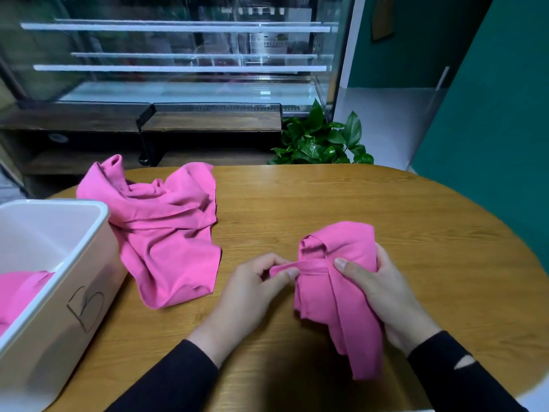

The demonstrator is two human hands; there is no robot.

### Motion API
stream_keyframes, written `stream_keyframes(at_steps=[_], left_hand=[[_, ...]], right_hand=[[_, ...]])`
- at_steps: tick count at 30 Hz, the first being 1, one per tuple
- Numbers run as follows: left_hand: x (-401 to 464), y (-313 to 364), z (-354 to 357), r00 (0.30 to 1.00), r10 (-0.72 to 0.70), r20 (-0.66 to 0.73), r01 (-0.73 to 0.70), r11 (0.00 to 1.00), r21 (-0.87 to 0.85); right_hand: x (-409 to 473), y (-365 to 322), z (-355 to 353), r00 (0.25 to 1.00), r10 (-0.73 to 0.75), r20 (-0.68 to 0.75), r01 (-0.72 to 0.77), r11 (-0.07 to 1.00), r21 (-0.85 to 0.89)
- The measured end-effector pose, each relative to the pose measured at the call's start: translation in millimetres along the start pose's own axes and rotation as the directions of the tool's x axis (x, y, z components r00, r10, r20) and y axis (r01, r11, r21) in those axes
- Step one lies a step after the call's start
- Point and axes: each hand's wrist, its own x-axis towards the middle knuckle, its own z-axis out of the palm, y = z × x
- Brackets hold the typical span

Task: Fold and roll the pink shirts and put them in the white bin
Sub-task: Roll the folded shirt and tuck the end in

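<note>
Both my left hand (252, 288) and right hand (383, 289) pinch a folded pink shirt (332, 289); white bin (74, 263) holds pink cloth (17, 295), on a wooden table (386, 209).

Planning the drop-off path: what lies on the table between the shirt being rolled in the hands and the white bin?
In the head view, a crumpled pink shirt lies between the held shirt and the white bin, its left part against the bin's wall.
</note>
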Motion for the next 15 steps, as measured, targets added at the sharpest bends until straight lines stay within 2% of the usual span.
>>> stream_keyframes(at_steps=[2, 4, 10, 13, 15], left_hand=[[0.5, 2.2, -0.6, 0.992, 0.085, -0.094, -0.082, 0.996, 0.033], [0.7, 6.8, -0.7, 0.983, 0.148, -0.105, -0.141, 0.987, 0.072], [5.1, 7.1, -10.4, 0.941, 0.314, 0.123, -0.333, 0.922, 0.197], [4.7, 17.0, -12.2, 0.922, 0.334, 0.196, -0.361, 0.924, 0.123], [3.9, 25.1, -10.7, 0.913, 0.286, 0.291, -0.314, 0.948, 0.055]], right_hand=[[-1.3, 1.4, -0.1, 1.0, 0.003, 0.001, -0.003, 1.0, -0.013], [-1.7, 3.7, -0.1, 1.0, 0.012, -0.013, -0.012, 1.0, -0.016], [-1.3, 5.1, -5.0, 0.997, 0.048, -0.06, -0.052, 0.997, -0.061], [-0.7, 6.7, -4.9, 0.995, 0.069, -0.067, -0.076, 0.992, -0.098], [-0.3, 6.6, -3.5, 0.996, 0.08, -0.051, -0.085, 0.99, -0.114]])
